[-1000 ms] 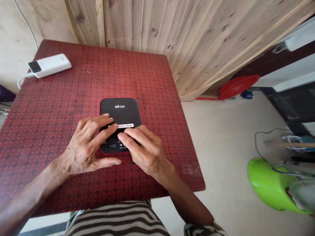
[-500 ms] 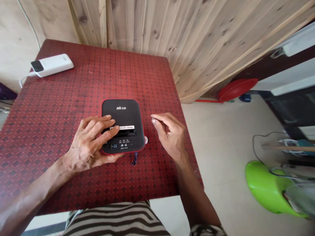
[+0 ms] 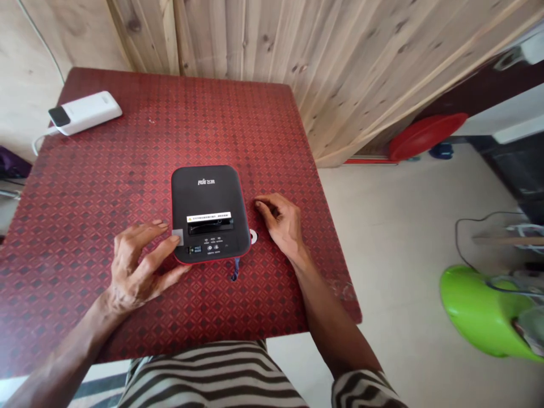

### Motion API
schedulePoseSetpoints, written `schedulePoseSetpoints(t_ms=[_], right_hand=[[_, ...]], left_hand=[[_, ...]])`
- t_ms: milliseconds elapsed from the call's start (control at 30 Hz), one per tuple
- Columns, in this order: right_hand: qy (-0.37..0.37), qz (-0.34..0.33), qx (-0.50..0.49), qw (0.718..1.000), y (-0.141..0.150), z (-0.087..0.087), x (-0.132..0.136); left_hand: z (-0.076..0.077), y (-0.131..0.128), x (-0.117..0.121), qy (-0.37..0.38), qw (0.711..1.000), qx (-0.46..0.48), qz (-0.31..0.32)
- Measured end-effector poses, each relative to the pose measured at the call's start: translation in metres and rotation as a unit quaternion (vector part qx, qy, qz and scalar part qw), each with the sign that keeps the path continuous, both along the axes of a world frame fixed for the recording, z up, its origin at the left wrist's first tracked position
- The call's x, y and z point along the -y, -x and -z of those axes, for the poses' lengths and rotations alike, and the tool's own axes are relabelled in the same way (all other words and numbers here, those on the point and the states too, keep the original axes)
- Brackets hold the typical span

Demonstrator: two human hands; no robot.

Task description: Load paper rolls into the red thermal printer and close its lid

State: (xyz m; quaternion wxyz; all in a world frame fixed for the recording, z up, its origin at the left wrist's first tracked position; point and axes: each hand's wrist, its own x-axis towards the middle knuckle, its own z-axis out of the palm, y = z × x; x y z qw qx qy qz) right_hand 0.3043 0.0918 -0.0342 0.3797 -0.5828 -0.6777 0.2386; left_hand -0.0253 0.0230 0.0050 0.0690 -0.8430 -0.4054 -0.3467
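Observation:
A black printer (image 3: 208,198) with a red rim lies on the red patterned table, with white lettering, a label strip, a dark slot and small icons on top. A small grey tab (image 3: 177,237) shows at its left edge. My left hand (image 3: 142,260) is at that edge with fingers apart, the index fingertip at the tab and the thumb by the front left corner. My right hand (image 3: 283,221) rests on the table to the right, fingers curled and thumb bent in, with nothing visible in them. A white round piece (image 3: 254,236) sticks out at the printer's right side.
A white power bank (image 3: 87,113) with a cable lies at the table's (image 3: 191,124) far left. A dark blue strap (image 3: 235,270) hangs out by the printer's front. Wooden panelling (image 3: 255,39) stands behind. A green stool-like item (image 3: 480,317) is on the floor at right.
My left hand has slid left off the printer's top to its left edge, uncovering the label strip and slot. The right hand has come slightly closer to the printer, its fingers still curled.

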Motion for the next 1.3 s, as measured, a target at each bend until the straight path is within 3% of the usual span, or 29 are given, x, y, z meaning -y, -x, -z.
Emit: schedulePoseSetpoints(t_ms=[500,967,1200,1300], right_hand=[[-0.004,-0.005,0.012,1.000,0.000,0.000,-0.001],[-0.002,0.005,0.004,1.000,-0.001,0.000,-0.002],[-0.017,-0.007,-0.005,1.000,0.000,0.002,-0.004],[-0.032,-0.004,-0.016,0.999,0.004,-0.012,0.001]], left_hand=[[0.003,-0.004,-0.003,0.043,0.999,0.021,0.016],[-0.006,-0.014,-0.003,0.155,0.983,0.101,-0.021],[-0.002,-0.015,-0.007,0.116,0.985,0.121,0.035],[0.002,-0.014,-0.006,0.091,0.990,0.107,0.029]])
